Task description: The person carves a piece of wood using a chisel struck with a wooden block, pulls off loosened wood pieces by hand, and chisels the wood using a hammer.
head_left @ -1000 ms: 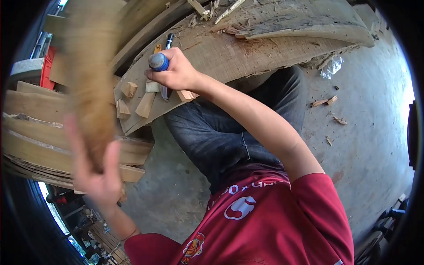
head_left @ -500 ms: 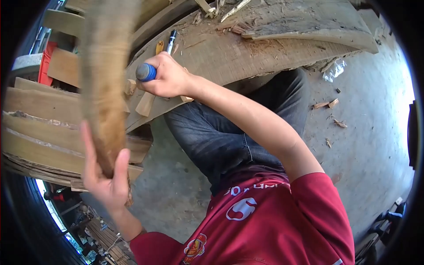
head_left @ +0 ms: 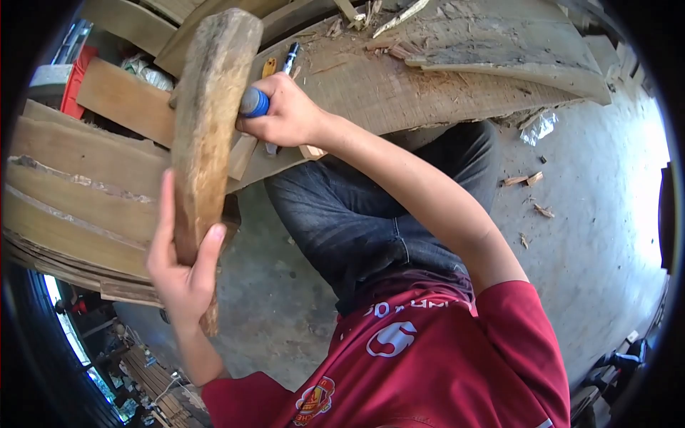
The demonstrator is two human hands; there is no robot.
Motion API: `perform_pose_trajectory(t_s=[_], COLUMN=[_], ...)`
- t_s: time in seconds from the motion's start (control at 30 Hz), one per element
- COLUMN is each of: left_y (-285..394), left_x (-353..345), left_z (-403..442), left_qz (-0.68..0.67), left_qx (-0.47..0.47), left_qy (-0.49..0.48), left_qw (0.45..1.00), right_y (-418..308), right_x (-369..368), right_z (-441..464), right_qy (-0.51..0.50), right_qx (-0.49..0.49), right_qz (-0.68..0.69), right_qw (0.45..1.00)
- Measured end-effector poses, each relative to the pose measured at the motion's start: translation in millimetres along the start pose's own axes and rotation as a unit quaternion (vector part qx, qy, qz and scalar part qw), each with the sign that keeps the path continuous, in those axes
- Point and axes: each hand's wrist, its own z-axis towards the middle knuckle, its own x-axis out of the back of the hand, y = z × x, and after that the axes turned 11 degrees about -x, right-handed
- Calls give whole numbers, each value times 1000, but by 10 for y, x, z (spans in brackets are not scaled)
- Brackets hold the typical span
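Note:
My left hand [head_left: 184, 282] is wrapped round the narrow end of a thick wooden club [head_left: 214, 121], its index finger stretched along one side. The broad end of the club is beside the blue tool handle [head_left: 254, 103]; whether they touch is unclear. That handle stands upright in my closed right hand [head_left: 289, 114], above the end of a large wooden slab [head_left: 342, 85]. A bit of metal [head_left: 272, 148] shows below this hand. Near it lie a marker [head_left: 291, 57], a yellow-handled item [head_left: 269, 67] and a wood block [head_left: 241, 157], partly hidden by the club.
Stacked boards [head_left: 85, 185] stand at the left, near a red object [head_left: 77, 82]. A curved wood piece [head_left: 514, 71] and wood chips lie on the slab. Clear plastic [head_left: 540, 128] and splinters [head_left: 544, 211] are on the concrete floor at the right. My crossed legs [head_left: 357, 228] are below the slab.
The club, blurred before, is now sharp and farther right, with its broad end beside the blue handle. My left hand has moved slightly right with it. My right hand still grips the handle.

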Motion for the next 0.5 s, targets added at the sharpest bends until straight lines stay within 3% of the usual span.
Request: perform_pose_trajectory(t_s=[0.07, 0.13, 0.23, 0.33, 0.4, 0.5], left_y=[56, -52, -264, -481, -582, -761], left_x=[33, -57, -247, -620, -813, -955], left_z=[-124, -189, -311, -416, -526, -714], left_qz=[-53, -71, -119, -168, -177, -200], left_qx=[67, 15, 77, 100, 123, 166], left_qy=[72, 136, 124, 175, 199, 216], left_qw=[994, 988, 982, 965, 956, 941], right_y=[6, -40, -113, -361, -609, -428], right_x=[43, 108, 248, 427, 467, 232], right_z=[-3, -4, 34, 65, -87, -407], right_qy=[-14, -11, -18, -44, -4, -19], right_qx=[-30, -38, 24, 70, 38, -79], right_qz=[-18, -16, -17, -73, -203, -477], right_qw=[999, 999, 999, 994, 978, 875])
